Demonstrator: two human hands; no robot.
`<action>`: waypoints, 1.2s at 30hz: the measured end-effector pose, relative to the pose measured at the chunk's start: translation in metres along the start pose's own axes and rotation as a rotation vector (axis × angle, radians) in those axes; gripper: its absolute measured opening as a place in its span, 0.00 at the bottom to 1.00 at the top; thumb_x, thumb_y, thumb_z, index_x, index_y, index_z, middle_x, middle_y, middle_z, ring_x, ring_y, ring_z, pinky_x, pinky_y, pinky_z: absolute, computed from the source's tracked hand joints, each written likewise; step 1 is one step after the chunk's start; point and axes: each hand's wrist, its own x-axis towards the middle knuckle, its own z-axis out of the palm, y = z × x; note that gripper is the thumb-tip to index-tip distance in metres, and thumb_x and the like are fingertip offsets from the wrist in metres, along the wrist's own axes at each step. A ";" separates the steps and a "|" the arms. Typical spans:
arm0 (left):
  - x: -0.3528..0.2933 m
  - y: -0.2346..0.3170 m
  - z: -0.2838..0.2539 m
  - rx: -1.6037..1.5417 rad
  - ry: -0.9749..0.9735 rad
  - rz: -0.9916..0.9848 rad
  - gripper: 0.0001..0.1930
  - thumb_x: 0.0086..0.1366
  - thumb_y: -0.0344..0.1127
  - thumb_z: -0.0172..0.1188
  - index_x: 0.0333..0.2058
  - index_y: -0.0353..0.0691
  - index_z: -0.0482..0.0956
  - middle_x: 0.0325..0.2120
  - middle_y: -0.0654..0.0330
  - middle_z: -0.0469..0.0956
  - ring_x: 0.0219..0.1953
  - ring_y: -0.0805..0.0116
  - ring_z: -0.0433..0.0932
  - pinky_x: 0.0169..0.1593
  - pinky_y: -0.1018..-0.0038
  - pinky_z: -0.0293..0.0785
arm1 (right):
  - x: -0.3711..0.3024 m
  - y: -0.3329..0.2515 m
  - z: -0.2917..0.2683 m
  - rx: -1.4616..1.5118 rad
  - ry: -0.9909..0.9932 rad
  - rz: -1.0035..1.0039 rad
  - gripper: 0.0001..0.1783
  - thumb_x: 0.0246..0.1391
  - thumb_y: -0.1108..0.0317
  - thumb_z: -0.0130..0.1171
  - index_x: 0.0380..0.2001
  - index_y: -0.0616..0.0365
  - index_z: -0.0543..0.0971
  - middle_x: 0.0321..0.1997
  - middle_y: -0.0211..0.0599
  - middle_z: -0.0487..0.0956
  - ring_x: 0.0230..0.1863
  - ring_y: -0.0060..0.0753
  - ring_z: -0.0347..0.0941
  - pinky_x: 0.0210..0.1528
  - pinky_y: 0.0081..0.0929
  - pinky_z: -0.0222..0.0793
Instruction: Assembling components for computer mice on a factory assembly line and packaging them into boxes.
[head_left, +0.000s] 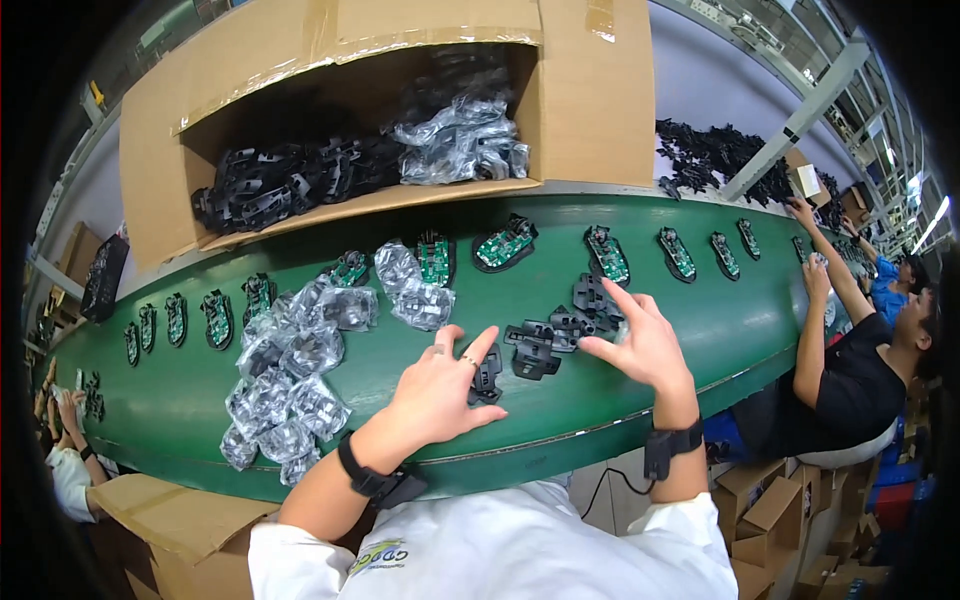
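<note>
My left hand (pixel 432 392) is open over the green belt, thumb and fingers spread around a small black plastic part (pixel 487 376). Whether the fingers touch it I cannot tell. To the right, a loose cluster of black plastic parts (pixel 537 350) lies between my two hands. My right hand (pixel 648 348) is open too, with its thumb and forefinger stretched out beside more black plastic parts (pixel 592 296). On the left, clear bags (pixel 290 370) with dark parts inside form a heap. Beyond the hands, green circuit boards in black housings (pixel 505 243) stand in a row.
A large cardboard box (pixel 590 100) on the far side holds black parts and bagged pieces. More black parts (pixel 715 160) are piled at the far right. A co-worker (pixel 850 375) in black reaches over the belt there. Other people's arms (pixel 70 420) show at the left.
</note>
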 end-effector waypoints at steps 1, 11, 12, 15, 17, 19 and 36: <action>0.008 0.004 0.006 0.096 -0.075 -0.077 0.56 0.49 0.60 0.77 0.72 0.46 0.59 0.61 0.39 0.65 0.55 0.40 0.76 0.54 0.55 0.79 | 0.008 -0.001 -0.002 -0.131 -0.151 0.045 0.49 0.42 0.41 0.74 0.69 0.41 0.71 0.56 0.57 0.76 0.52 0.57 0.78 0.54 0.47 0.76; 0.032 0.005 0.042 0.115 0.112 0.085 0.51 0.49 0.58 0.77 0.70 0.51 0.64 0.55 0.47 0.71 0.51 0.46 0.76 0.47 0.58 0.83 | -0.018 -0.052 0.029 -0.278 -0.397 -0.101 0.46 0.38 0.45 0.79 0.63 0.38 0.74 0.62 0.56 0.72 0.49 0.64 0.81 0.50 0.50 0.79; 0.028 0.001 0.045 0.120 0.116 0.071 0.51 0.49 0.58 0.77 0.70 0.51 0.64 0.55 0.47 0.71 0.51 0.46 0.76 0.47 0.58 0.83 | -0.019 -0.049 0.032 -0.272 -0.402 -0.115 0.46 0.38 0.45 0.79 0.63 0.38 0.74 0.62 0.56 0.72 0.49 0.64 0.81 0.50 0.50 0.79; 0.018 -0.007 0.052 -0.043 0.293 0.246 0.41 0.51 0.43 0.73 0.66 0.52 0.71 0.45 0.56 0.76 0.45 0.52 0.76 0.42 0.60 0.81 | -0.027 -0.035 0.040 0.008 -0.274 -0.238 0.35 0.37 0.53 0.81 0.52 0.42 0.81 0.55 0.47 0.73 0.45 0.53 0.81 0.45 0.47 0.80; 0.010 -0.008 0.051 -0.076 0.297 0.254 0.36 0.52 0.41 0.72 0.62 0.50 0.73 0.46 0.55 0.75 0.46 0.51 0.75 0.41 0.60 0.82 | -0.033 -0.040 0.047 0.004 -0.263 -0.264 0.34 0.37 0.54 0.81 0.51 0.43 0.82 0.54 0.46 0.73 0.44 0.52 0.81 0.43 0.46 0.80; 0.002 -0.010 0.043 -0.090 0.306 0.233 0.35 0.52 0.40 0.73 0.61 0.50 0.74 0.46 0.55 0.75 0.46 0.52 0.75 0.40 0.60 0.82 | -0.035 -0.047 0.051 0.010 -0.247 -0.307 0.30 0.36 0.59 0.82 0.46 0.49 0.82 0.50 0.45 0.73 0.42 0.51 0.80 0.40 0.43 0.81; 0.036 -0.124 -0.187 0.399 1.047 -0.187 0.57 0.57 0.64 0.71 0.74 0.39 0.52 0.71 0.32 0.54 0.73 0.35 0.54 0.73 0.49 0.54 | 0.221 -0.213 0.098 0.248 0.399 -0.764 0.30 0.52 0.65 0.69 0.61 0.45 0.77 0.61 0.53 0.74 0.51 0.59 0.79 0.52 0.45 0.79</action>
